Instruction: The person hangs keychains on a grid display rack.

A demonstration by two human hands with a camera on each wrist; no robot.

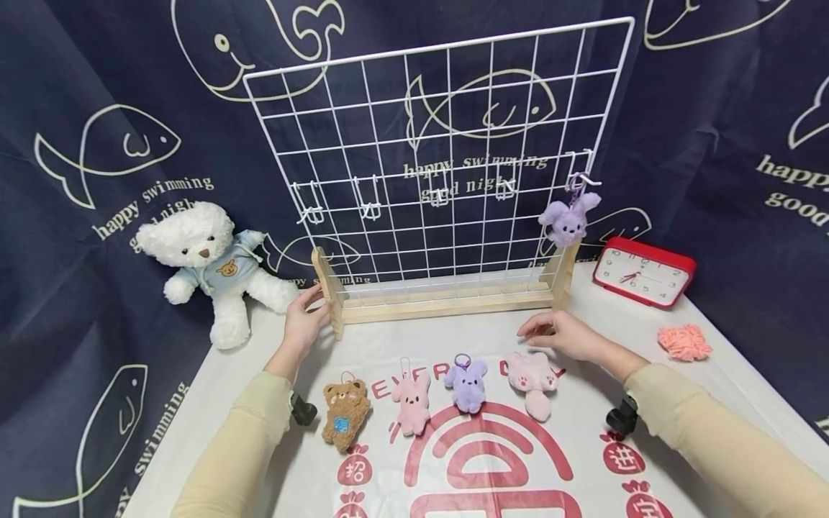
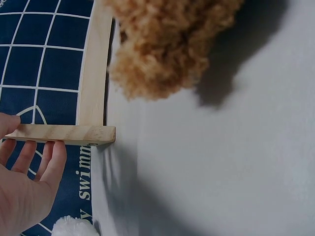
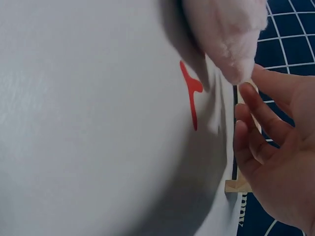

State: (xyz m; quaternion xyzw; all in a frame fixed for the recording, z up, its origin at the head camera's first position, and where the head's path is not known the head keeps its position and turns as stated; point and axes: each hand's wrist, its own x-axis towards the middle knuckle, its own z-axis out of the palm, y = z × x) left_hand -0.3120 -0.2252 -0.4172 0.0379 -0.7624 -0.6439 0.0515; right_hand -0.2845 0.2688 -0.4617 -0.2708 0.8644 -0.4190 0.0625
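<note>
My left hand (image 1: 304, 324) grips the left wooden end piece (image 2: 64, 132) of a white wire grid rack (image 1: 447, 173), thumb on one side and fingers on the other. Just above the cloth, my right hand (image 1: 560, 337) hovers with loosely bent fingers, holding nothing, behind a pink plush keychain (image 1: 531, 374) and near the rack's right foot. Along the front lie a brown bear keychain (image 1: 347, 414), a pink bunny keychain (image 1: 413, 403) and a purple plush keychain (image 1: 469, 385). Another purple plush keychain (image 1: 570, 221) hangs from the rack's rightmost hook.
Several white hooks (image 1: 370, 198) hang in a row across the grid. A white teddy bear (image 1: 216, 266) in a blue hoodie sits at left. To the right stand a red alarm clock (image 1: 644, 272) and a coral yarn bundle (image 1: 684, 342). A dark fish-print curtain hangs behind.
</note>
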